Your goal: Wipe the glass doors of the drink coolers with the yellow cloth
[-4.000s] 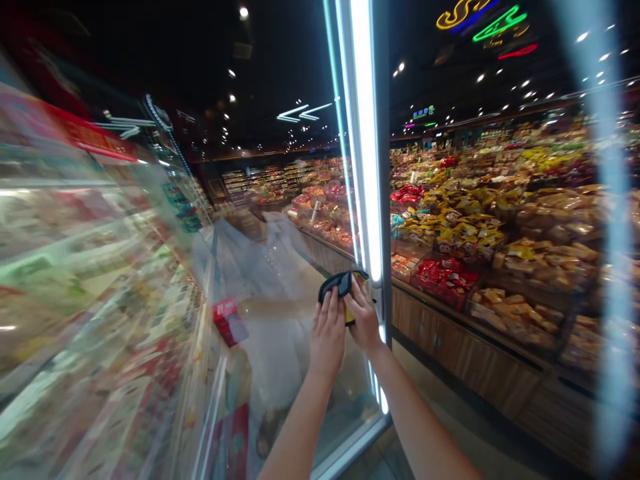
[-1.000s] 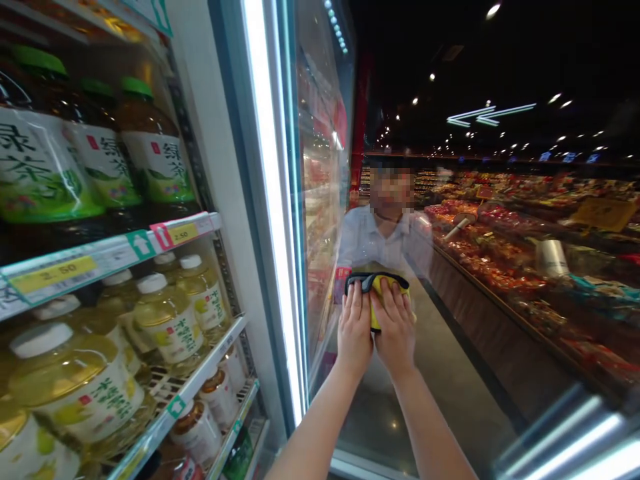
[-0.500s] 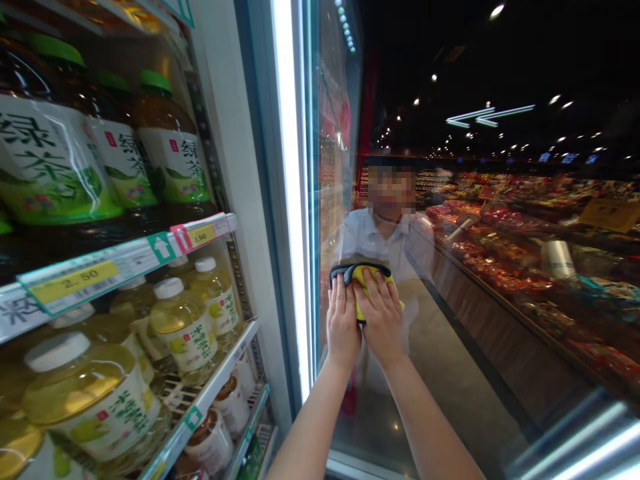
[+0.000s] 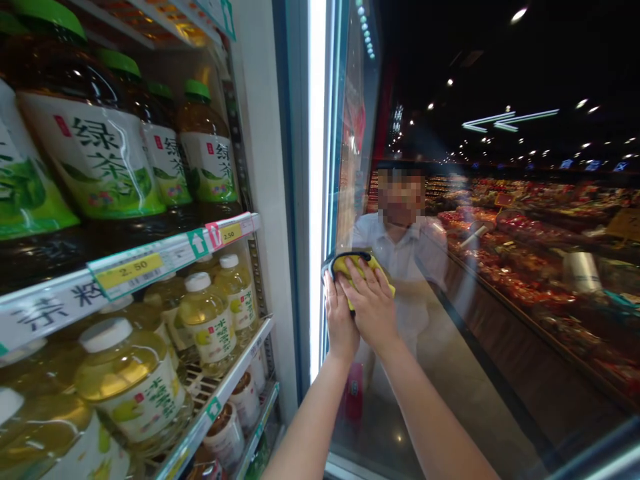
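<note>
Leftward over the glass [image 4: 445, 393], the cloth [image 4: 341, 265] had shifted since half a second earlier, and its left end came up to the light strip [image 4: 317, 167]. At far left, green-capped bottles [image 4: 107, 153] stood above white-capped bottles [image 4: 140, 400]. Next came the frame [image 4: 293, 200] and that upright strip, the line the cloth's place was best judged against. The left hand [image 4: 342, 324] was nearer it, fingers upward on the cloth's grey end; the right hand [image 4: 373, 303] slanted up-left over the yellow part, just beside it. Both grips lay flat, fingers straight rather than clenched, covering the cloth, whose longer side ran roughly crosswise, tipping down rightward. Farther right, a counter [image 4: 510, 333] showed in the glass, reflected or beyond, I couldn't tell.
</note>
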`<state>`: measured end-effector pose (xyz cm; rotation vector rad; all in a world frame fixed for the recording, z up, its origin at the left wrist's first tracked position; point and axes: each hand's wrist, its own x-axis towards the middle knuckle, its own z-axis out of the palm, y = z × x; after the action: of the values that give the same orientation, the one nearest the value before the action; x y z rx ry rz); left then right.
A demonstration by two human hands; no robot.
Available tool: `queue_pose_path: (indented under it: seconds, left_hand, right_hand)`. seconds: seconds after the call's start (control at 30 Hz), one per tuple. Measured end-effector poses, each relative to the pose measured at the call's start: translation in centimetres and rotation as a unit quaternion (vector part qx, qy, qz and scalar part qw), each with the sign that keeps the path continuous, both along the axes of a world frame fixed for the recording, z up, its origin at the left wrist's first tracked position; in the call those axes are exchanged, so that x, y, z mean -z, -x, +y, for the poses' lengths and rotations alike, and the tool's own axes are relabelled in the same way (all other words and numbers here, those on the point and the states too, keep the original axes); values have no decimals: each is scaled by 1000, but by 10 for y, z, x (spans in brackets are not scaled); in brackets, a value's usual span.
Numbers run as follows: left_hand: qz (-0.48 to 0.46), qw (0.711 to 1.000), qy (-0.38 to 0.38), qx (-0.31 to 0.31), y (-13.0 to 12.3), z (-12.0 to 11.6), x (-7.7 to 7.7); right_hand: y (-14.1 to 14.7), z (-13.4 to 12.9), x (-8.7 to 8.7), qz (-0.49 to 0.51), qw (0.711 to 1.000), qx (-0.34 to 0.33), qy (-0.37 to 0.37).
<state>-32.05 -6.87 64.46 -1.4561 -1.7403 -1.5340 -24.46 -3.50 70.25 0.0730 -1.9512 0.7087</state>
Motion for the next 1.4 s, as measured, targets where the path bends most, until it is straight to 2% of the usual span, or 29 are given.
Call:
queue_pose_path:
  seconds: [0.03, 0.1, 0.13, 0.17, 0.2, 0.27, 0.3, 0.33, 0.4, 0.43, 0.47, 0.53, 0.57, 0.6, 0.63, 0.67, 0.7, 0.73, 0.77, 0.83, 0.9, 0.93, 0.97, 1.03, 1.07, 1.17, 1.23, 1.3, 1.4]
  left_hand:
    - [-21, 1000, 4, -5, -5, -1, 18]
    - [-41, 999, 9, -10, -13, -1, 43]
    - [-44, 999, 4, -6, -13, 1, 46]
    - [-43, 999, -2, 0, -12, 3, 41]
    - [-38, 999, -10, 7, -8, 6, 28]
    - [-14, 999, -23, 22, 3, 12, -10]
    - [-1, 999, -25, 27, 8, 14, -30]
    - [6, 999, -25, 31, 13, 16, -47]
    - [10, 999, -25, 32, 17, 15, -62]
    - [9, 999, -26, 30, 15, 13, -57]
    - [4, 999, -27, 27, 12, 10, -45]
    - [-9, 999, -25, 19, 3, 3, -5]
    - [-18, 1000, -20, 15, -2, 0, 17]
    - [-25, 1000, -13, 10, -5, -2, 36]
    - [-29, 1000, -8, 2, -8, -3, 49]
    - [-32, 999, -9, -6, -9, -2, 54]
    - [-35, 999, -14, -11, -9, 1, 50]
    - [-34, 999, -22, -13, -7, 5, 37]
    - [-31, 999, -33, -10, -5, 10, 17]
    - [0, 999, -50, 8, -2, 20, -36]
    - [44, 997, -63, 30, -3, 27, -86]
    - [72, 994, -69, 41, -5, 29, -102]
    - [101, 991, -71, 51, -7, 29, -110]
    - [153, 984, -61, 68, -10, 24, -101]
    - [170, 981, -50, 73, -10, 19, -88]
    - [143, 988, -24, 58, -1, 6, -41]
    - [94, 995, -16, 38, 9, 3, -32]
    - [71, 997, -30, 31, 14, 8, -50]
    - [99, 992, -69, 42, 3, 25, -100]
  right_hand:
    - [-4, -1, 7, -6, 996, -86, 16]
    - [-11, -3, 14, -35, 985, -163, 31]
    - [-13, -2, 12, -50, 983, -172, 41]
    - [-14, -1, 5, -59, 983, -166, 51]
    - [-13, 0, -7, -63, 989, -127, 50]
    - [-7, 4, -37, -64, 997, 41, 7]
    - [-4, 5, -53, -74, 984, 155, -40]
    - [-1, 6, -65, -86, 967, 225, -86]
    - [3, 6, -76, -104, 927, 323, -162]
    - [2, 4, -72, -108, 918, 336, -180]
    - [0, 2, -62, -108, 918, 336, -182]
    - [-5, -2, -32, -105, 943, 284, -135]
    - [-8, -4, -17, -101, 965, 226, -84]
    - [-10, -6, -5, -99, 988, 116, -5]
    - [-12, -6, 3, -97, 993, 18, 61]
    - [-12, -5, 5, -94, 987, -62, 111]
    - [-12, -3, 0, -91, 980, -110, 139]
    - [-11, 0, -11, -86, 978, -120, 146]
    - [-11, 4, -26, -79, 983, -99, 136]
    - [-15, 11, -62, -56, 993, -26, 104]
    - [-24, 16, -88, -37, 992, 117, 25]
    - [-30, 17, -93, -28, 975, 218, -37]
    - [-36, 17, -93, -18, 941, 323, -102]
    - [-44, 14, -75, -6, 859, 472, -199]
    - [-45, 11, -61, -3, 840, 497, -218]
    - [-34, 2, -29, -31, 848, 468, -246]
    - [-21, 0, -33, -56, 857, 439, -265]
    - [-13, 3, -57, -73, 861, 425, -272]
    - [-26, 14, -99, -58, 852, 449, -264]
